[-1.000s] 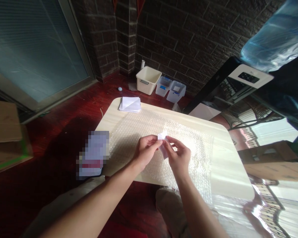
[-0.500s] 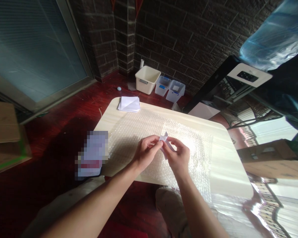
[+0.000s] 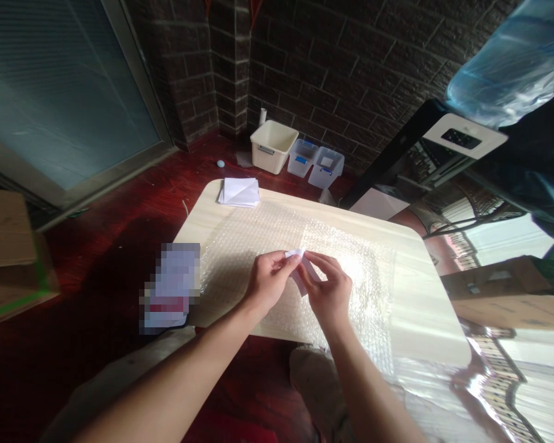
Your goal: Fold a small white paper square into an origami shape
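Observation:
A small folded piece of white paper (image 3: 295, 253) is pinched between my two hands above the table. My left hand (image 3: 272, 280) closes its thumb and fingers on the paper's left part. On the other side my right hand (image 3: 329, 284) grips it, and a folded strip hangs below between the hands. Under both hands lies a sheet of clear bubble wrap (image 3: 258, 246), bright with glare on the right. At the table's far left corner rests a stack of white paper sheets (image 3: 239, 192).
The pale wooden table (image 3: 425, 295) has rounded corners. Beyond it on the floor stand a cream basket (image 3: 272, 147) and two clear plastic bins (image 3: 325, 169). Cardboard boxes stand at the left (image 3: 4, 227) and right. A pixelated patch (image 3: 170, 289) covers something by the table's left edge.
The paper's upper part has turned, its raised tip now lying lower and pointing left. Both hands have shifted slightly left, still gripping it.

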Demonstrator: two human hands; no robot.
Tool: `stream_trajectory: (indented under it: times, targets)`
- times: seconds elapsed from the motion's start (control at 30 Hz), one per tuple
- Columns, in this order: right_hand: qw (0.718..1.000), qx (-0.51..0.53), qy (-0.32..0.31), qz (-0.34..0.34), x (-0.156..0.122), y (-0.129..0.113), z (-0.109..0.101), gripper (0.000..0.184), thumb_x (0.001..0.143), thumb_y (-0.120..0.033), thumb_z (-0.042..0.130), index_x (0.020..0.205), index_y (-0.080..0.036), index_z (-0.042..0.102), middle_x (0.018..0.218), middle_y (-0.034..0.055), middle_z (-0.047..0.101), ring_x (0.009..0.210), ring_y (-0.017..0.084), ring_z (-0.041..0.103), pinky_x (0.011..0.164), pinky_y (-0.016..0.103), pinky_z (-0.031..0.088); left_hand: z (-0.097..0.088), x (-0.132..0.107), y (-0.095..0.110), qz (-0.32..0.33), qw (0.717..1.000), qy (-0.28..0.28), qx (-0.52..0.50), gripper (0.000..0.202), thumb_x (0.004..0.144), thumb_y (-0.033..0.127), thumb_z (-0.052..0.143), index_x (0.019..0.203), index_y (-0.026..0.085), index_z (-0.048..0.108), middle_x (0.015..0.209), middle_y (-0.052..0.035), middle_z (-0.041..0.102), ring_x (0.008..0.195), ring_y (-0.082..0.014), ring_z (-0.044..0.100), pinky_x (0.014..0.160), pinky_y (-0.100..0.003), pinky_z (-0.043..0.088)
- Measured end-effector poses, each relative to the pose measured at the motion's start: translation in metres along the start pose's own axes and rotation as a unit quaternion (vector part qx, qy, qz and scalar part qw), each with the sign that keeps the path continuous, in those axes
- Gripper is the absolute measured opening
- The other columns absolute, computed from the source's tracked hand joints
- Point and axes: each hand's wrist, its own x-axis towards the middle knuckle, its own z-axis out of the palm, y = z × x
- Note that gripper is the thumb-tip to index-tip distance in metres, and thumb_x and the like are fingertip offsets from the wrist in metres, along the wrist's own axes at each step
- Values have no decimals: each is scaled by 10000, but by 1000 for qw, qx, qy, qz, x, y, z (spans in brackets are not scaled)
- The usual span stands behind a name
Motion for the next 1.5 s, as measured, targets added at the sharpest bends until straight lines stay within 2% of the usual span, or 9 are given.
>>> stream_trajectory:
  times: [0.27, 0.57, 0.7, 0.87, 0.97, 1.03, 1.17, 1.3, 1.5]
  targets:
    - [999, -7, 18, -27, -1, 1, 1, 154, 920, -326, 796, 1036, -238, 847, 1034, 81, 841, 927, 271, 786, 800, 416, 631, 4, -4, 4, -33, 998, -10, -55, 265, 910, 432, 779, 926, 177, 850, 812, -49, 766, 825, -205, 716, 807, -314, 576]
    - [997, 38, 6, 63, 0, 2, 2, 154, 895, -390, 813, 960, -264, 872, 1011, 69, 846, 933, 280, 791, 831, 420, 614, 3, -5, 11, -15, 996, -15, -85, 223, 940, 299, 659, 964, 170, 840, 957, -77, 794, 895, -232, 728, 795, -338, 594]
    - [990, 83, -8, 110, 0, 3, 2, 168, 883, -406, 818, 920, -251, 869, 980, 76, 843, 921, 287, 786, 831, 424, 593, 2, -5, 8, -21, 997, -13, -76, 189, 929, 290, 680, 969, 162, 813, 926, -73, 791, 874, -223, 725, 810, -335, 574]
    - [956, 216, -22, 198, 3, 6, 2, 270, 802, -414, 884, 986, -221, 840, 943, 89, 829, 892, 274, 768, 820, 423, 589, 4, 0, -1, -12, 999, 7, -45, 129, 880, 291, 763, 898, 163, 768, 863, -52, 783, 842, -202, 721, 790, -295, 532]
    - [916, 322, -18, 237, 8, 6, 0, 405, 747, -364, 932, 1113, -250, 802, 903, 32, 800, 825, 210, 743, 782, 364, 580, 3, 3, -4, -2, 1000, 20, -18, 183, 890, 344, 769, 880, 162, 754, 832, -46, 770, 783, -186, 699, 728, -278, 505]
    - [901, 352, -42, 251, 10, 6, -1, 374, 732, -356, 943, 1064, -246, 813, 833, 10, 770, 745, 177, 702, 724, 330, 555, 2, 4, -4, -2, 1000, 25, -9, 201, 884, 360, 779, 880, 161, 751, 838, -50, 773, 774, -187, 699, 715, -276, 498]
    - [895, 360, -88, 247, 9, 6, -2, 224, 773, -409, 911, 830, -208, 832, 796, 46, 771, 725, 182, 665, 695, 329, 514, 0, 4, -3, -7, 999, 39, -4, 213, 857, 365, 808, 908, 165, 755, 890, -69, 791, 821, -208, 724, 747, -294, 519]
    - [904, 356, -41, 233, 8, 6, 0, 193, 799, -416, 894, 823, -231, 842, 780, 36, 757, 729, 182, 640, 709, 334, 495, 3, 4, -5, -41, 998, 33, -35, 221, 824, 361, 831, 898, 163, 764, 894, -73, 791, 828, -206, 722, 765, -302, 523]
    - [886, 398, -62, 231, 11, 6, -3, 227, 900, -402, 776, 772, -227, 843, 657, 22, 664, 654, 158, 550, 635, 312, 444, 3, 5, -3, -105, 991, 28, -79, 217, 787, 337, 845, 928, 180, 793, 889, -63, 789, 817, -196, 709, 764, -302, 516]
